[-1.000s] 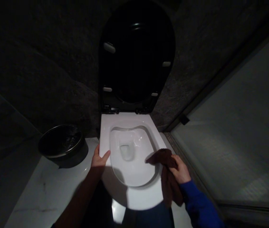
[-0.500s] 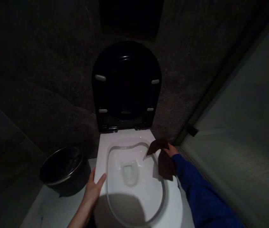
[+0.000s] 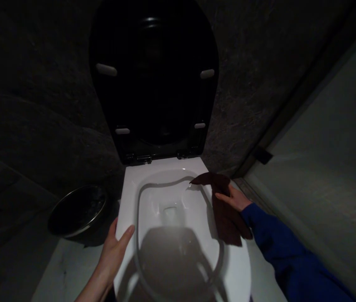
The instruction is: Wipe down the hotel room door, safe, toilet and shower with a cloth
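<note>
Moved: right hand (image 3: 233, 198) and cloth (image 3: 223, 209) now sit at the bowl's right rim near its back corner, having gone rearward from the front right.
Hands: two. Left hand (image 3: 113, 251) spread flat on the left rim; right hand's fingers pressed on the one brown cloth.
Toilet bowl (image 3: 127, 188): one, white.
Seat and lid (image 3: 153, 84): one, black, raised.
Bin (image 3: 77, 214): one, left, on the floor.

Dark stone-look wall (image 3: 39, 105) behind, pale marbled floor (image 3: 67, 272), frosted glass panel (image 3: 323, 167) (right side), dim light.
</note>
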Tool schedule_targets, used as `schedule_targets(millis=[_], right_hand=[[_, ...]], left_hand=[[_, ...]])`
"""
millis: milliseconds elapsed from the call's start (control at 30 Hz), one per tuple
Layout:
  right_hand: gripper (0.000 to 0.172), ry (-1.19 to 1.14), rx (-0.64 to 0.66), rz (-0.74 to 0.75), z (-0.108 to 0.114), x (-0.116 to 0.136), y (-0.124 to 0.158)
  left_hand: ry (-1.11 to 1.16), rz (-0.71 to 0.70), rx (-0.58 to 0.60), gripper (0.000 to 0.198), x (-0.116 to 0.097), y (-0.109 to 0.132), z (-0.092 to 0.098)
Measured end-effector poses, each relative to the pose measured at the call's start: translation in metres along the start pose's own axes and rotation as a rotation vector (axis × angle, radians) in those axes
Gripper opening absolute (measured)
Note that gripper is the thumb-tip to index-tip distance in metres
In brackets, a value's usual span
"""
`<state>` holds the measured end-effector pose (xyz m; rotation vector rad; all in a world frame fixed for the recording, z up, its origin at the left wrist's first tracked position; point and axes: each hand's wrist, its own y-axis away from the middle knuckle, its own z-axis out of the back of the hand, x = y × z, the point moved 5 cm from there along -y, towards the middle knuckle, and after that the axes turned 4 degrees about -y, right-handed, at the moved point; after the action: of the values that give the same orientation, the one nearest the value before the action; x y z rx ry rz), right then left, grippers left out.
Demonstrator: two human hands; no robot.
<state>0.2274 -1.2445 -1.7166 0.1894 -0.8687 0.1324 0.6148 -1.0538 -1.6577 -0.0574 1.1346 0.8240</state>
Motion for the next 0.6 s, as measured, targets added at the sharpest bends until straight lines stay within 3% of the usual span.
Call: schedule_targets(millis=[67,167,267,333,467,600], right_hand=[[0.058,0.243,0.003,-0.054,0.000,0.018,-0.017],[0.074,0.534,-0.026,-0.064,-0.009,0.066,-0.051],[0.086,0.704,-0.095,-0.041,-0.024,0.114,-0.077],[0.096,0.754,-0.116,-0.045,-0.034,0.132,-0.085],[0.105,0.724,-0.142,-0.092,-0.041,0.135,-0.087],[0.079,0.631,-0.106,-0.116,-0.032,0.124,-0.080]], left_hand=[[-0.011,-0.006,0.006,0.083,-0.004,0.003,0.000],[-0.024,-0.010,-0.006,0.083,-0.006,0.004,0.001],[-0.018,-0.035,-0.008,0.082,-0.005,0.002,0.002],[0.003,-0.053,0.004,0.081,-0.004,0.000,0.001],[0.029,-0.025,-0.006,0.072,-0.001,0.000,0.001],[0.067,-0.039,-0.027,0.070,0.003,0.000,0.003]])
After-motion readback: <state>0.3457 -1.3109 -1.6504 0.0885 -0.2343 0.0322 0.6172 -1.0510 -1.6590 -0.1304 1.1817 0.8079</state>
